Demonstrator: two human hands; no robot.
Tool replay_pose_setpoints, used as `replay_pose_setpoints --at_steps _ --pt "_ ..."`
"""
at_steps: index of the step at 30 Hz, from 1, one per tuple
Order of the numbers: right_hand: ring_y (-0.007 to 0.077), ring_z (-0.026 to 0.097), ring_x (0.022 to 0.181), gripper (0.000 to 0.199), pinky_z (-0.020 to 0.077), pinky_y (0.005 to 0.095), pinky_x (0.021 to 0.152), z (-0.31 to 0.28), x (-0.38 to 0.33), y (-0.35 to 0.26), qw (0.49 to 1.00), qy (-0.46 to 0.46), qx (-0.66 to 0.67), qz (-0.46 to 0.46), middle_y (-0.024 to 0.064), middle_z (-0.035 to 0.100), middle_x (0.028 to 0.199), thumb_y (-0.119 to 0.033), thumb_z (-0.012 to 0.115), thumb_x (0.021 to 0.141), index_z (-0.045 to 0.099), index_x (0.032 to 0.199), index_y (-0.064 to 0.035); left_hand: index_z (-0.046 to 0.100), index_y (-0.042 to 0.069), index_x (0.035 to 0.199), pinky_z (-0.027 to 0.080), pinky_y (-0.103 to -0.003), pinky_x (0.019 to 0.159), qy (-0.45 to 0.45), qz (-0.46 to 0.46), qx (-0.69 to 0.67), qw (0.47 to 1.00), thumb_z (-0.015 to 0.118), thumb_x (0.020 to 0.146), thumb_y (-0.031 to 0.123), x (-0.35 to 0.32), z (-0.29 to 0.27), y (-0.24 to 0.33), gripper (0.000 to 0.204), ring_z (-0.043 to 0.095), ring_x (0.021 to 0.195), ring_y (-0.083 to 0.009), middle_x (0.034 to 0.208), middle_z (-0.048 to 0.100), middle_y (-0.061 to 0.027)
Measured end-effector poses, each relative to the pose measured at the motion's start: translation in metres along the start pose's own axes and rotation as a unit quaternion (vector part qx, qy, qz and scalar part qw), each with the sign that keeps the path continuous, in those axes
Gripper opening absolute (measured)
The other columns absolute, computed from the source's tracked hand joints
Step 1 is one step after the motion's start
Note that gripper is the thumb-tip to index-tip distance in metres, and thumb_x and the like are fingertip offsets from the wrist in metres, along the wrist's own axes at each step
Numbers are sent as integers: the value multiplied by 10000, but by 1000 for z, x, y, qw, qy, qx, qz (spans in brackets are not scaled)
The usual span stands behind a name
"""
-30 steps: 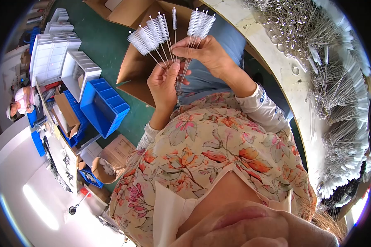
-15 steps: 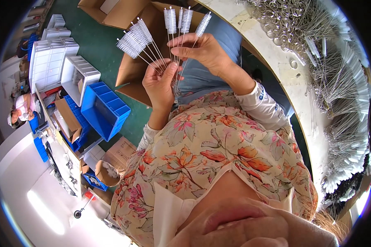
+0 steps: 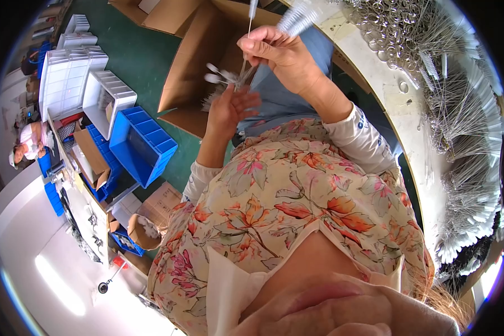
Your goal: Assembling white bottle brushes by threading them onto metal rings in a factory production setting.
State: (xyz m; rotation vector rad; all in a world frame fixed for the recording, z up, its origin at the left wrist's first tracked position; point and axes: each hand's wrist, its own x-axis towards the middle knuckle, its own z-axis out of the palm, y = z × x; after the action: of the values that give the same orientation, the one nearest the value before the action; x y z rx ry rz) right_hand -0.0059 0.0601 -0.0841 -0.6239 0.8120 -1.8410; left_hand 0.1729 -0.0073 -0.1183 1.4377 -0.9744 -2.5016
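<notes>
My right hand (image 3: pixel 283 59) is raised above the cardboard box's right side, its fingers pinched on a few thin cleaning brushes with white bristles (image 3: pixel 301 17) and wire stems. Their heads point up and are partly blurred. Lower and to the left, my left hand (image 3: pixel 232 109) is smeared by motion, its fingers apart and seemingly holding nothing. Just past its fingertips, a loose bunch of white-tipped brushes (image 3: pixel 221 75) shows blurred against the opening of the cardboard box (image 3: pixel 187 64). Whether they touch my left hand is hard to tell.
Along the right, a curved pale table (image 3: pixel 400 115) bears piled metal rings (image 3: pixel 383 31) and many wire brushes (image 3: pixel 465 134). At left stand blue crates (image 3: pixel 143 145), white crates (image 3: pixel 73 78) and another worker (image 3: pixel 28 143). A second cardboard box (image 3: pixel 168 17) lies beyond.
My left hand has opened from its fan of brushes and dropped slightly; a blurred bunch now shows over the box. My right hand has risen a little with its brushes.
</notes>
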Motion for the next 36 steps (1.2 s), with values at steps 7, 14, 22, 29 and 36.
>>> replay_pose_setpoints --at_steps 7,14,22,29,36 --pt "89 562 703 218 441 222 603 5 4 -14 994 5 -106 7 21 633 798 -253 675 829 667 884 -42 602 -15 1017 458 -187 568 42 462 286 839 591 882 119 -29 24 38 190 553 613 -73 748 615 -59" --pt "86 531 652 241 423 210 567 11 0 -21 989 18 -143 29 11 617 756 -267 682 823 674 893 -36 614 -8 972 416 -182 501 -77 326 417 845 587 880 90 -17 27 48 137 525 562 -39 709 606 -35" --pt "140 589 890 386 447 298 851 -13 -14 -25 999 -17 46 8 63 637 931 -316 414 968 577 1125 -2 558 -8 924 411 -261 527 -229 181 -93 952 464 922 228 -4 8 51 254 493 608 -136 708 519 -58" --pt "289 533 1026 458 437 385 881 -36 -76 -50 884 -112 -380 -249 125 567 1107 -175 696 742 558 1172 -104 470 50 1139 375 -197 559 -135 196 39 970 553 906 119 0 -31 72 257 409 683 -85 810 454 -6" --pt "229 613 684 94 510 330 626 -83 -191 -74 666 334 -650 -151 62 617 758 -95 677 750 675 843 -82 534 24 1106 319 -140 492 -12 276 369 888 531 910 83 17 -63 145 205 410 600 -51 848 545 -35"
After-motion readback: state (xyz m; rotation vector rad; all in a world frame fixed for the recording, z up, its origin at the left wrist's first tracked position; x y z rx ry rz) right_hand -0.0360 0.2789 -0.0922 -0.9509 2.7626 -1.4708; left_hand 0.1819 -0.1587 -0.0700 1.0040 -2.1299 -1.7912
